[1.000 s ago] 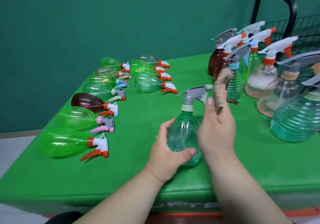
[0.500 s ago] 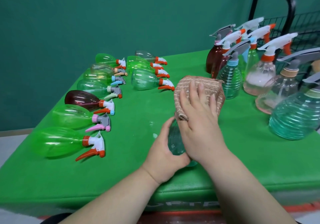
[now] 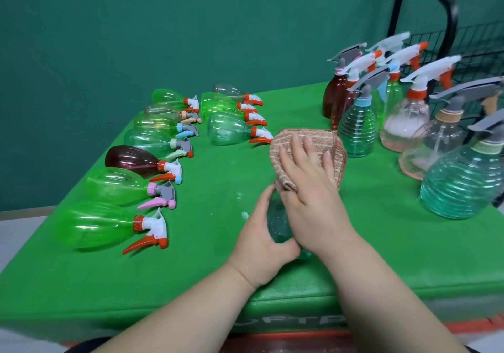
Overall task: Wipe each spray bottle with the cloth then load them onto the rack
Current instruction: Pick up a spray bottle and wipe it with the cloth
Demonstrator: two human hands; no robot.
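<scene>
A small teal spray bottle (image 3: 278,224) stands at the table's front centre, mostly hidden. My left hand (image 3: 261,246) grips its lower body. A brown ribbed cloth (image 3: 308,145) is draped over the bottle's top and trigger head. My right hand (image 3: 308,189) lies over the cloth with fingers spread and presses it against the bottle. A black wire rack (image 3: 469,44) rises behind the table at the far right.
Several green and dark red bottles (image 3: 109,224) lie on their sides across the left of the green table (image 3: 204,271). Several upright bottles (image 3: 357,126) crowd the right side, with a large teal ribbed one (image 3: 463,181) nearest.
One second ago my right hand held the cloth folded beside the bare trigger head. It has since spread the cloth over the bottle's top. Over the last half second little has moved.
</scene>
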